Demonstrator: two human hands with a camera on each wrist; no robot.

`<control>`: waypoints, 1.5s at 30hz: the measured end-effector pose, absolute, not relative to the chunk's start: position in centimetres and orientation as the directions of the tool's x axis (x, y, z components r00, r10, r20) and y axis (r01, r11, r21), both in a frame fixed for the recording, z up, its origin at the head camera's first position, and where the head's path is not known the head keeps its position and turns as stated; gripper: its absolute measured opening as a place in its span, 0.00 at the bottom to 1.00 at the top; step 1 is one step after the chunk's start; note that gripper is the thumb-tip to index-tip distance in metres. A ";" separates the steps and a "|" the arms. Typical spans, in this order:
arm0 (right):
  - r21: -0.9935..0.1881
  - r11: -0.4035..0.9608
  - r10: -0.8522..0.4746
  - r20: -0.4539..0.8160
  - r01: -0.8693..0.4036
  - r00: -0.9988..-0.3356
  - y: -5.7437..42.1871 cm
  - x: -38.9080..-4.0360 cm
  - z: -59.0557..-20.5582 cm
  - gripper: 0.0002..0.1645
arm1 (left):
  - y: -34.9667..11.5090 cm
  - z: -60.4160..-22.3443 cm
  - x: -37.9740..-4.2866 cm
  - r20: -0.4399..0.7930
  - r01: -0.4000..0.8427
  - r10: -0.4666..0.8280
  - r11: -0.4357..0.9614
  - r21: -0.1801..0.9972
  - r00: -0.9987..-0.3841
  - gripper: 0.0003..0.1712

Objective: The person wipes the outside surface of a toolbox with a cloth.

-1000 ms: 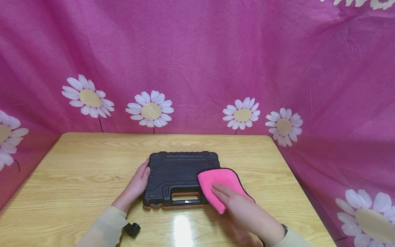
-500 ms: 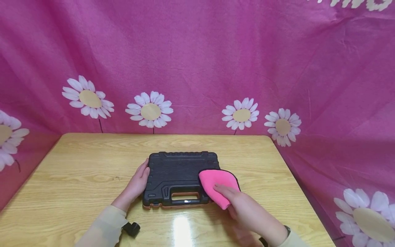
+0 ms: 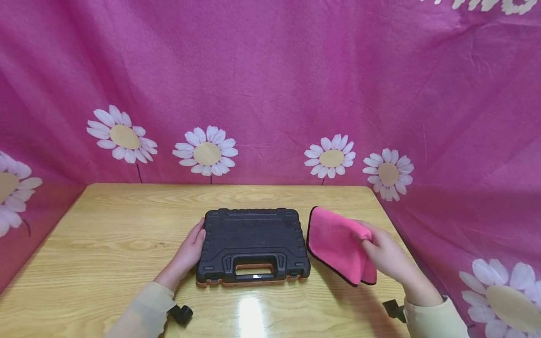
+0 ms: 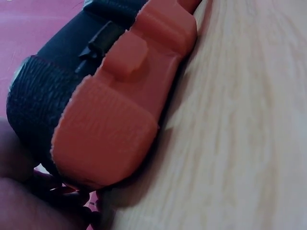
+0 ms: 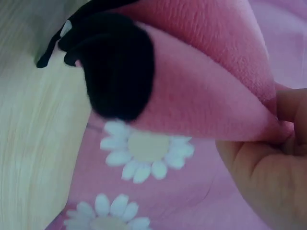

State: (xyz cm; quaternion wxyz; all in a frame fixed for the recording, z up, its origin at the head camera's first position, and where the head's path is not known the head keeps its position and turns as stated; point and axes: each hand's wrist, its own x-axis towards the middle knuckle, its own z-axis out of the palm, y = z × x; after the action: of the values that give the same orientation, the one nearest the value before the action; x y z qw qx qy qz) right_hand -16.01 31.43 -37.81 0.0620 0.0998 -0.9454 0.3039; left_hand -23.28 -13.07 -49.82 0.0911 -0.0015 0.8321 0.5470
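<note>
A black hard plastic tool case (image 3: 253, 234) with an orange lower half lies flat on the wooden table, its handle toward me. My left hand (image 3: 190, 246) rests against the case's left side, thumb and fingers along the edge. The left wrist view shows the orange end of the case (image 4: 105, 136) close up, the fingers (image 4: 19, 201) right at its corner. To the right of the case, my right hand (image 3: 386, 251) pinches a folded pink cloth (image 3: 334, 244) with black edging between thumb and fingers. The cloth (image 5: 192, 96) hangs partly unfolded in the right wrist view.
The wooden table (image 3: 118, 234) reaches back to a pink curtain (image 3: 262, 94) printed with white daisies. Another stretch of curtain closes in the right side. Black wrist mounts (image 3: 181, 314) stick out from both sleeves.
My right hand has lifted the pink cloth off the case's right front corner and moved right; the cloth now hangs down from the fingers. The left hand and the case have stayed put.
</note>
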 end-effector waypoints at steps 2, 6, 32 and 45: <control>-0.577 0.801 -0.103 0.133 -0.162 -0.986 32.6 -16.4 -37.5 0.07 | -13.0 -49.8 -23.3 -0.161 -0.110 0.097 0.397 0.911 -0.982 0.33; -0.564 0.820 -0.042 0.102 -0.092 -0.994 34.7 -17.6 -37.1 0.11 | -13.0 -49.9 -23.3 -0.165 -0.115 0.097 0.388 0.914 -0.982 0.33; -0.362 0.903 -0.164 0.205 -0.231 -0.965 32.6 -20.3 -41.8 0.26 | -13.1 -50.1 -23.4 -0.165 -0.114 0.098 0.396 0.911 -0.981 0.34; -0.243 0.875 -0.385 0.177 -0.420 -0.906 28.9 -18.5 -45.7 0.22 | -13.1 -50.0 -23.2 -0.171 -0.121 0.093 0.393 0.911 -0.981 0.34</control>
State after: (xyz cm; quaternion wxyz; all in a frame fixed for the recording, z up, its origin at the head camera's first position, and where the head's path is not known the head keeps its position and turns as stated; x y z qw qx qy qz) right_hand -18.46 28.92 -45.73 0.0617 0.2083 -0.9662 0.1388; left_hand -23.24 -13.15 -49.95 0.0973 -0.0086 0.8289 0.5508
